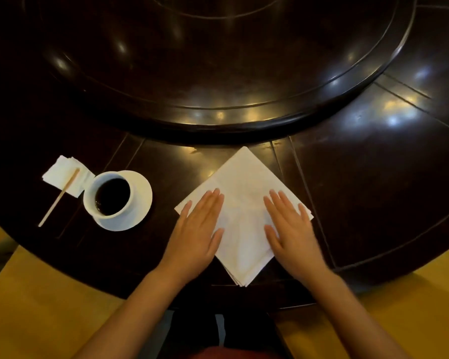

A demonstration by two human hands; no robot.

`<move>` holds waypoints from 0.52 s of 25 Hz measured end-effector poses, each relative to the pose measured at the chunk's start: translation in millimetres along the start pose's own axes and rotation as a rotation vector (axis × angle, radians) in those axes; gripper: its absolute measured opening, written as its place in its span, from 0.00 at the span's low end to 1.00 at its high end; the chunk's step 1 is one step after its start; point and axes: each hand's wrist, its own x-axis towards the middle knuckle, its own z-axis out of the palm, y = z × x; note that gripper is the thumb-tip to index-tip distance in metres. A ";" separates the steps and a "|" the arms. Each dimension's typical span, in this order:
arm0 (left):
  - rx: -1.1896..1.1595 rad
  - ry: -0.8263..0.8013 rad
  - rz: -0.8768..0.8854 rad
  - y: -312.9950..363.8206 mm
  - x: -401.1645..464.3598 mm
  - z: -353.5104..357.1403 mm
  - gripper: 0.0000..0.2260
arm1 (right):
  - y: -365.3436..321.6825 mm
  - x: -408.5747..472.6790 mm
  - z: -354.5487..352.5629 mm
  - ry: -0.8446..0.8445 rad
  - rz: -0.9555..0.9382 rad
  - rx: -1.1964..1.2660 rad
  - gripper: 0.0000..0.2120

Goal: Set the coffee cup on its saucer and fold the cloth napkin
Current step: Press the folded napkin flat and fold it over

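A white cloth napkin [243, 182] lies folded into a diamond on the dark table, one corner pointing at me. My left hand [197, 229] presses flat on its left side with straight fingers. My right hand [290, 226] presses flat on its right side the same way. To the left, a white cup [109, 195] full of dark coffee stands on a white saucer [140, 193].
A small stack of paper napkins [60, 172] lies left of the cup, with a wooden stirrer [59, 198] across it. A raised round turntable [218, 120] fills the table's far half. The curved table edge [373, 278] runs near me, with yellow floor beyond.
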 end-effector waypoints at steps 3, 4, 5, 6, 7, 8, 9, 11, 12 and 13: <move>0.131 0.031 -0.072 14.5 42.3 29.5 0.26 | -29.5 29.6 43.6 0.135 0.039 -0.020 0.26; 0.170 0.023 -0.094 13.5 51.1 39.7 0.27 | -32.0 38.2 52.8 0.139 0.041 -0.025 0.26; 0.194 0.024 -0.115 10.3 56.0 48.2 0.27 | -30.0 45.0 58.2 0.127 0.047 -0.038 0.26; 0.209 0.027 -0.129 5.2 58.6 55.4 0.26 | -24.6 49.5 62.9 0.123 0.046 -0.070 0.26; 0.223 0.033 -0.129 -0.9 59.6 59.3 0.26 | -18.8 51.2 65.8 0.124 0.040 -0.119 0.26; 0.228 0.039 -0.123 -5.8 59.0 60.5 0.26 | -12.0 50.5 67.8 0.128 0.034 -0.167 0.27; 0.225 0.038 -0.123 -9.2 58.1 59.8 0.27 | -4.6 49.3 67.3 0.128 0.044 -0.194 0.27; 0.197 0.057 -0.136 -15.3 56.2 56.8 0.28 | 10.0 46.6 62.4 0.149 0.103 -0.226 0.29; 0.181 0.067 -0.143 -18.6 55.3 54.9 0.29 | 17.4 45.1 58.8 0.169 0.151 -0.239 0.30; 0.164 0.069 -0.156 -21.8 53.8 52.9 0.30 | 25.3 43.7 55.3 0.191 0.203 -0.253 0.30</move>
